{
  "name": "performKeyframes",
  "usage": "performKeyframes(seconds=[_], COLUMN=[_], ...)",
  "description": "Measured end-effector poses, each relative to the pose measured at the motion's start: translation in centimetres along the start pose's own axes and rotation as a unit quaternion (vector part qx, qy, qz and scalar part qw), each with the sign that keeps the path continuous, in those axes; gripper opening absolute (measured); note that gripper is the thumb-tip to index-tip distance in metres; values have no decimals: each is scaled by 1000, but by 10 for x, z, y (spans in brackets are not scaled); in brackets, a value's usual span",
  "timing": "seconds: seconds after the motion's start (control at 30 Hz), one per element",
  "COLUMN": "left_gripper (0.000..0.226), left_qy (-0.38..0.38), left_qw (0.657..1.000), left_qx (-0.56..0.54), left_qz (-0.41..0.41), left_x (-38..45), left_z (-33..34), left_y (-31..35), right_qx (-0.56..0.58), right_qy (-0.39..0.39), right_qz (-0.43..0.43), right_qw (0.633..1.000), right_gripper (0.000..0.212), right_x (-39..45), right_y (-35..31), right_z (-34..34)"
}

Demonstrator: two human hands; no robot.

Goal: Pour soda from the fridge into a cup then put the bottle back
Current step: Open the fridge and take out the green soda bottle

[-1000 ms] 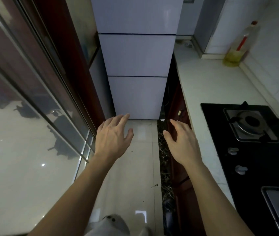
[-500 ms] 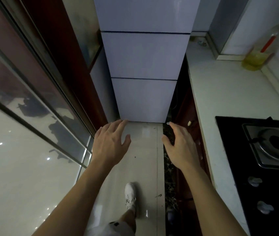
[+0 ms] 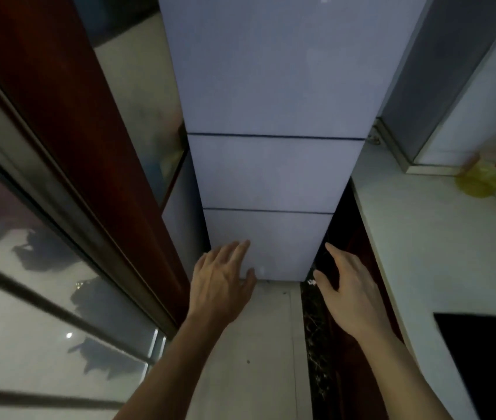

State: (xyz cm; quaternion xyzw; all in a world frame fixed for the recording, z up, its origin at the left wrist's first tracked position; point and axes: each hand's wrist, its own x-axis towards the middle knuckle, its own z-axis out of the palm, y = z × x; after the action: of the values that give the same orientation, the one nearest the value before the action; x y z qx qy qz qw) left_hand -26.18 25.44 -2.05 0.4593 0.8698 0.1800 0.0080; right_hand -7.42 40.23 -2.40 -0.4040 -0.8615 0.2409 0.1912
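fridge [image 3: 271, 171] shut, doors stiff, handleless; likely pull at side edge. left hand [image 3: 221, 286] and right hand [image 3: 348, 295]: grip relaxed-open, empty.

Fridge [image 3: 271, 86] in front of me: pale bluish-white glossy panels, split by two thin dark blue-black seams. Door frame [image 3: 68, 116] on my left: deep red-brown wood, with grey metal rails. Glass pane [image 3: 28, 313] beside it: milky grey-white, dark blotchy reflections and a couple of bright white specks. Floor tile [image 3: 258, 344]: light grey-beige, a few dark dots. Strip of stone [image 3: 311, 344] along the cabinet foot: black with pale speckled veining. Cabinet front [image 3: 358, 237]: dark reddish brown. Countertop [image 3: 440, 244]: off-white, plain. Oil bottle [image 3: 483, 177]: blurred, yellow liquid, red handle. Stove [image 3: 489, 344]: black.
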Motion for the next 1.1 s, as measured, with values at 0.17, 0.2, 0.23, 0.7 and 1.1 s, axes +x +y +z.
performKeyframes(seconds=[0.17,0.2,0.23,0.7,1.1], left_gripper=[66,65,64,72,69], left_qy=[-16,-18,-19,58,227], left_qw=[1000,1000,1000,995,969], left_qx=[-6,-7,-5,-4,2], left_qz=[4,3,3,-78,-93], left_x=[59,70,83,266,354], left_z=[12,15,19,14,-53], left_y=[-2,-3,-4,4,2], right_qx=[-8,-8,-9,-9,-20], right_qy=[-11,-14,-14,-23,88], right_qz=[14,15,16,-86,-270], right_qw=[1000,1000,1000,996,959], right_gripper=[60,59,59,59,56], right_x=[54,65,78,298,395], right_y=[10,11,14,3,-97], right_z=[14,18,22,35,-5])
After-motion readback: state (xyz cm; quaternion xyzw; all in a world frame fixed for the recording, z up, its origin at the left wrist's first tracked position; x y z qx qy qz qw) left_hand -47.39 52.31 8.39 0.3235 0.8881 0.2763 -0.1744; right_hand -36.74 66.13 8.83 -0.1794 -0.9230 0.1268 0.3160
